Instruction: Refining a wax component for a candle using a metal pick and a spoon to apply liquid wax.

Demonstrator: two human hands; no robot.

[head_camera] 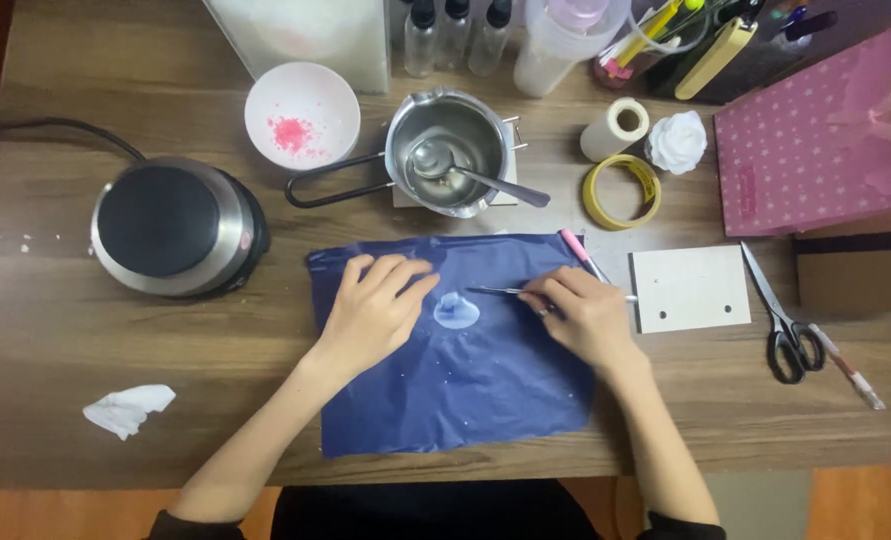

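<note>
**Tweezers on the pale wax blob, mid-sheet**

Far left of the frame I had a crumpled tissue (pixel 128 409) low down and the round hot plate (pixel 176 226) above it, its cord running off the upper left edge. Next along, near the top, sat a white bowl (pixel 302 113) with a little heap of pink bits in it, then the small steel melting pot (pixel 449 150) with a spoon (pixel 465 172) resting inside.

Center frame was the blue sheet (pixel 465 380). My left hand (pixel 373 310) lay flat on it, fingers loosely spread, gripping nothing, just pinning the sheet beside the pale blue blob (pixel 456 312). That blob sat about mid-sheet, between both hands. My right hand (pixel 587 315) was pinched closed around slim metal tweezers (pixel 497 291), tips pointing left and ending just above the blob; couldn't tell if they were touching it. A pink pen (pixel 580 250) lay just behind that hand.

Right of center: a white block (pixel 690 288), a yellow tape roll (pixel 621 192), a white roll (pixel 615 128) and a white flower shape (pixel 677 141). Far right, scissors (pixel 782 318) and a pink dotted bag (pixel 815 140).

My read: I was at the fine-work stage on the blob, picking or lifting at its edge. Next move would've needed a light, steady tip and the sheet held firm.
</note>
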